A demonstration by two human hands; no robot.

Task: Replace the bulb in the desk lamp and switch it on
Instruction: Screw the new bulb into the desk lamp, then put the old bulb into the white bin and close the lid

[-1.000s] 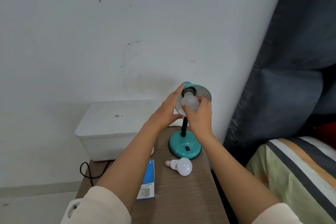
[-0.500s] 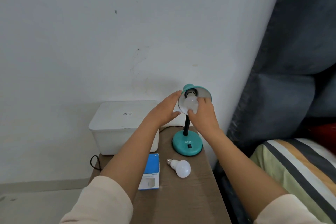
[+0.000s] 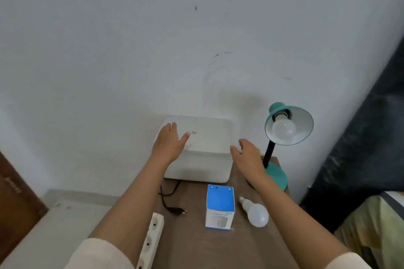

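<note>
A teal desk lamp (image 3: 289,125) stands at the table's far right with a white bulb (image 3: 283,130) seated in its socket; the bulb is not lit. Its teal base (image 3: 277,176) is partly hidden by my right forearm. A second white bulb (image 3: 254,213) lies loose on the wooden table (image 3: 218,247), beside a blue and white bulb box (image 3: 220,206). The lamp's black plug (image 3: 178,211) lies unplugged near a white power strip (image 3: 152,238). My left hand (image 3: 169,143) hovers open over the white storage box. My right hand (image 3: 246,153) is open, left of the lamp stem.
A white lidded storage box (image 3: 205,166) sits against the wall at the table's back. A bed with a striped cover (image 3: 376,225) and a dark headboard (image 3: 367,137) lie to the right. A brown door (image 3: 15,188) is at the left.
Both hands have let go of the lamp shade and the bulb and moved left and down, away from the lamp. The view has swung left, showing the plug and power strip.
</note>
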